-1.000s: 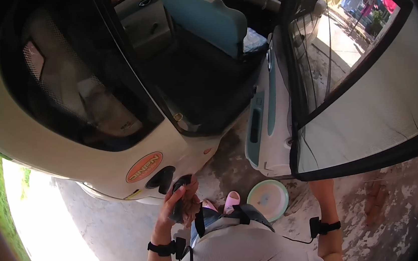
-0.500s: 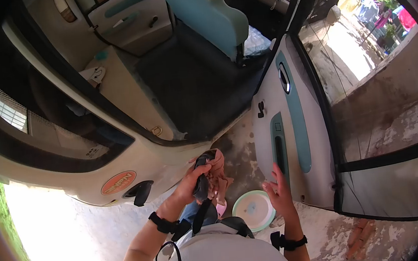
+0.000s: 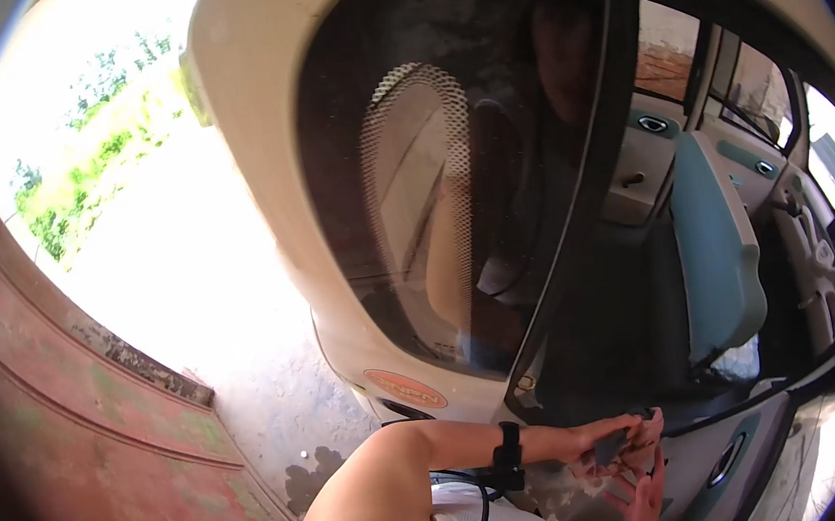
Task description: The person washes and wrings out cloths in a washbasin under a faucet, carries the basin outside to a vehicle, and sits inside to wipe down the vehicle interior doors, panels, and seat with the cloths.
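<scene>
My left hand [image 3: 595, 436] is closed round a crumpled cloth [image 3: 643, 432], pinkish with a dark grey part, near the lower edge of the vehicle's doorway. Just below it is my right hand [image 3: 644, 502], its fingers apart and pointing up at the cloth. Whether those fingertips touch the cloth I cannot tell. Left of the hands rises the cream vehicle's rear side, with a dark window [image 3: 433, 209] and an orange oval sticker [image 3: 406, 388].
The open door [image 3: 727, 452] stands at the lower right. Inside the vehicle is a teal seat back [image 3: 712, 242] above a dark floor. A reddish, worn metal gate or wall [image 3: 102, 431] runs along the left, with bright concrete ground [image 3: 272, 415] beside it.
The view has swung left toward the vehicle's rear window and gate. My right hand has come close to the cloth in my left hand. The basin on the ground has left the view.
</scene>
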Demonstrator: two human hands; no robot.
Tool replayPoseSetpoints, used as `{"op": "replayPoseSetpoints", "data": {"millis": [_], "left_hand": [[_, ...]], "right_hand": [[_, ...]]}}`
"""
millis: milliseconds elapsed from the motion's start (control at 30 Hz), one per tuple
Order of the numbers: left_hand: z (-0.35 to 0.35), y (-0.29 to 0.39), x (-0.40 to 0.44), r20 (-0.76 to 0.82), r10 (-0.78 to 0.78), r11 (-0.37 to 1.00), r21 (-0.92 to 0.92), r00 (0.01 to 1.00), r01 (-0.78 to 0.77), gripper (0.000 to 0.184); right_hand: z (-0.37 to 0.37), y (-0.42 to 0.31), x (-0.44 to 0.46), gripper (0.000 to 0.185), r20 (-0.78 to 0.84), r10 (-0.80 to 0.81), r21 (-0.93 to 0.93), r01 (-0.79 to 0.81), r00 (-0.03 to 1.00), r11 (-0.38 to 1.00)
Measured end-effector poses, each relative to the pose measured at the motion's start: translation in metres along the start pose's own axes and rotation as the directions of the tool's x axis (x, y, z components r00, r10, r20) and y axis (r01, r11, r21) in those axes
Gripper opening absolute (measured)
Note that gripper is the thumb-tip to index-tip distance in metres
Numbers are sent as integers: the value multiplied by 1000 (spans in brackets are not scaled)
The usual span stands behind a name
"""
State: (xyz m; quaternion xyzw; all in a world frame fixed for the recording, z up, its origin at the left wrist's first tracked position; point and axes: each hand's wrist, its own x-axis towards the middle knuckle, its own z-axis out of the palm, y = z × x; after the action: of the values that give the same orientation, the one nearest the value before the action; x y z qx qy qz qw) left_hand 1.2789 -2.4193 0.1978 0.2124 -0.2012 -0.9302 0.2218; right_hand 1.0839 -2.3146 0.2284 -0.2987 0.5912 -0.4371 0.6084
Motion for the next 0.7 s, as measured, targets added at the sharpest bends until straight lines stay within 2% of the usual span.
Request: {"op": "replayPoseSetpoints", "data": {"millis": [33, 67, 100, 133, 233, 300, 333, 400, 600, 633, 667, 700], "left_hand": [[-12, -7, 21, -19, 3, 998, 61, 1000, -1, 36], [-1, 6, 13, -38, 54, 997, 61, 998, -51, 36], [25, 16, 4, -52, 77, 988, 139, 996, -69, 33], [39, 21, 0, -63, 90, 974, 215, 994, -74, 31], [42, 28, 7, -81, 88, 960, 274, 993, -63, 31], [41, 34, 13, -92, 100, 952, 300, 991, -68, 30], [41, 36, 16, -100, 108, 946, 316, 989, -72, 31], [40, 43, 20, -123, 116, 935, 349, 986, -66, 31], [58, 60, 31, -206, 152, 858, 512, 967, -26, 32], [62, 56, 35, -150, 198, 879, 465, 969, -108, 37], [52, 48, 59, -142, 203, 877, 466, 969, -116, 37], [35, 39, 95, 41, 443, 657, 664, 896, -356, 38]], "right_hand": [[-9, 11, 19, 44, 76, -5, -27, 7, 997, 1000], [-25, 25, 39, 50, 134, -100, 25, 97, 986, 995], [-34, 28, 55, 56, 168, -195, 88, 182, 966, 979], [-29, 15, 58, 56, 188, -201, 81, 189, 961, 979], [-23, -6, 59, 48, 140, -145, -61, 155, 979, 986], [-43, 14, 92, 38, 202, -286, -138, 316, 937, 939], [-46, 11, 93, 38, 216, -301, -138, 334, 929, 932], [-43, 2, 89, 35, 38, -180, -190, 184, 983, 964], [-24, -17, 82, 43, 33, -224, -63, 226, 974, 972], [-21, -19, 81, 44, 39, -230, -36, 232, 972, 972], [-22, -23, 83, 45, 49, -242, -11, 243, 969, 970], [-14, -24, 79, 46, 57, -244, 15, 244, 968, 970]]}}
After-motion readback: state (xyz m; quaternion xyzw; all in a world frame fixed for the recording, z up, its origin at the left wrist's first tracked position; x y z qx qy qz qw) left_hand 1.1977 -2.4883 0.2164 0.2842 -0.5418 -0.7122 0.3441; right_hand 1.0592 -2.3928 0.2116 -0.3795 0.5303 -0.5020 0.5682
